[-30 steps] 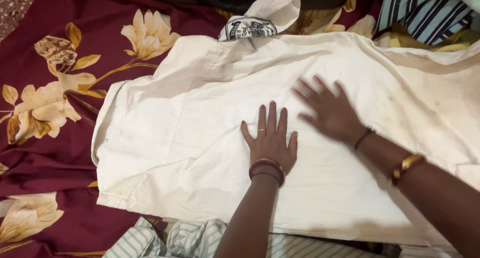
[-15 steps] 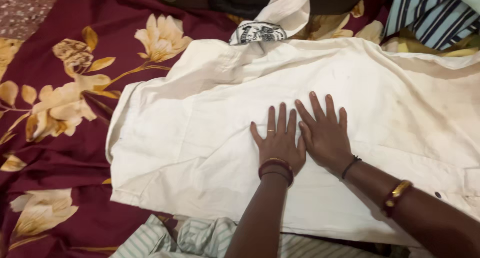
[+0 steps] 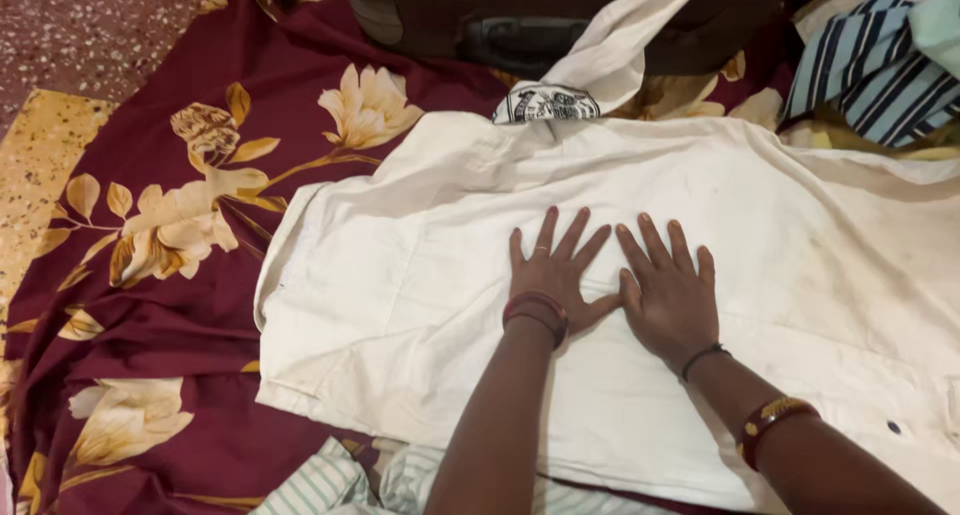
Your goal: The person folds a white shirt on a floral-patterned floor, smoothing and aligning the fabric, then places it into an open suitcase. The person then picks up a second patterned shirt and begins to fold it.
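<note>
A cream-white shirt [image 3: 420, 275] lies spread flat on a maroon bedsheet with pale flowers [image 3: 170, 275]. My left hand [image 3: 555, 275] rests palm down on the middle of the shirt, fingers spread, with a ring and dark red bangles at the wrist. Right beside it, my right hand [image 3: 668, 290] also presses flat on the cloth, fingers apart, thumbs nearly touching. A black thread and a gold-and-red bangle sit on my right forearm. Neither hand grips anything.
A dark bag [image 3: 520, 15] stands at the far edge with a white cloth bearing a printed patch [image 3: 560, 100] draped over it. Striped blue fabric [image 3: 880, 65] lies at the top right. Green-striped cloth [image 3: 340, 480] sits near me. Speckled floor [image 3: 90, 25] shows top left.
My right hand swept left across the shirt and settled flat beside my left hand. The view has shifted, so the shirt now sits further right and lower.
</note>
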